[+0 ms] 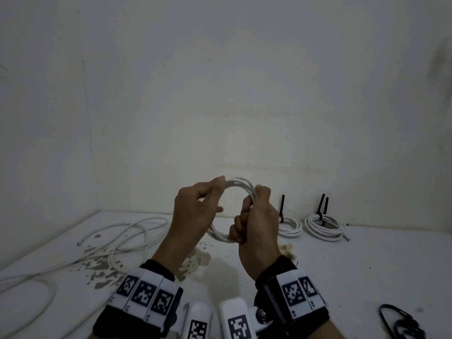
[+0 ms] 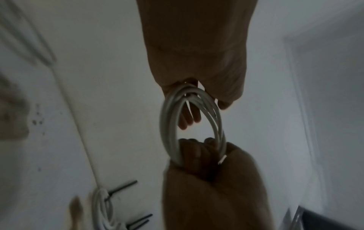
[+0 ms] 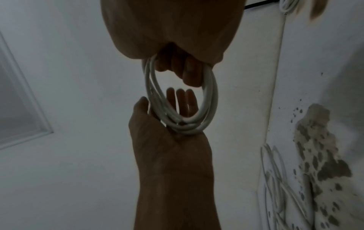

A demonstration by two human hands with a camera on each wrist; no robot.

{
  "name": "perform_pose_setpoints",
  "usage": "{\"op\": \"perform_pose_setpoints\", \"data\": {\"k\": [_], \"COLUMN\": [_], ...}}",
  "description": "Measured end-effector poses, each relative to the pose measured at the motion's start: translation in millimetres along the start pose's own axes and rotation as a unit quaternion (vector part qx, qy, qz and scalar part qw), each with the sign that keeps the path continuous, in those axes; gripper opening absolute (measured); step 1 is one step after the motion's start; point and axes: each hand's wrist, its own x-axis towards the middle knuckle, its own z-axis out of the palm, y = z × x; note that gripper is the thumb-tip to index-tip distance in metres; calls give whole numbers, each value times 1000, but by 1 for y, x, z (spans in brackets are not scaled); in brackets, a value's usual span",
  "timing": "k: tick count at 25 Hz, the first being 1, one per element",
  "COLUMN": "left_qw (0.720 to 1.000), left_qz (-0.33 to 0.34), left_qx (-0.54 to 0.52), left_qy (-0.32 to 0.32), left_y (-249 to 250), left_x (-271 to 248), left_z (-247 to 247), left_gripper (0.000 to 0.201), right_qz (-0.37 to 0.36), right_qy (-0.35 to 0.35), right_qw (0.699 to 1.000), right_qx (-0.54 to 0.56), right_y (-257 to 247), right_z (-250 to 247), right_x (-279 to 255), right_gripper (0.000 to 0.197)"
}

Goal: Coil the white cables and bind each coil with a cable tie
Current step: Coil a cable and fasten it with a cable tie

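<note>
A coil of white cable [image 1: 241, 182] with several loops is held up in the air above the table, between both hands. My left hand [image 1: 217, 194] holds its left side between thumb and fingers; in the right wrist view those fingers [image 3: 181, 101] reach through the ring. My right hand [image 1: 252, 211] is a fist gripping the coil's right and lower side, with the loops [image 2: 171, 127] running through it. No tie shows on this coil. Two coils [image 1: 289, 228] [image 1: 324, 226] bound with black cable ties [image 1: 282, 206] lie at the back right.
Loose white cables [image 1: 122, 238] sprawl over the left of the white table [image 1: 318, 277], across dark stains [image 1: 102, 265]. A small heap of black cable ties [image 1: 401, 321] lies at the front right. A white wall stands close behind the table.
</note>
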Motion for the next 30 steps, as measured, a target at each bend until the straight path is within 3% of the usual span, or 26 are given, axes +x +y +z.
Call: {"op": "perform_pose_setpoints", "data": {"k": [2, 6, 10, 13, 16, 19, 22, 25, 27, 30], "left_qw": [989, 962, 961, 964, 951, 936, 908, 889, 893, 920], "left_qz": [-107, -243, -260, -231, -228, -301, -359, -389, -385, -347], "left_qx": [-92, -68, -15, 90, 147, 32, -80, -76, -82, -37], "left_qy": [-40, -106, -96, -95, -147, -181, -201, -229, -219, -178], "left_y": [12, 13, 9, 5, 2, 2, 0, 2, 4, 4], "left_x": [0, 4, 2, 1, 0, -1, 4, 3, -1, -6], "left_z": [0, -9, -8, -10, -5, 0, -6, -10, -9, -1], "left_gripper": [23, 45, 37, 47, 63, 66, 63, 48, 43, 44], "right_qz": [3, 23, 40, 3, -82, -148, -166, -176, -177, -152], "right_qy": [-4, -24, -43, -62, -125, -162, -149, -114, -96, -75], "right_qw": [1000, 998, 989, 971, 909, 865, 878, 886, 893, 913], "right_qx": [-13, -56, -133, -231, -388, -451, -424, -413, -403, -371], "right_y": [3, 0, 2, -6, -11, -2, -1, -1, 3, 6], "right_z": [0, -3, -10, -15, -23, -28, -32, -32, -31, -29], "right_x": [0, 3, 9, 15, 18, 22, 28, 28, 30, 30], "right_gripper": [49, 45, 41, 33, 40, 44, 42, 44, 45, 44]}}
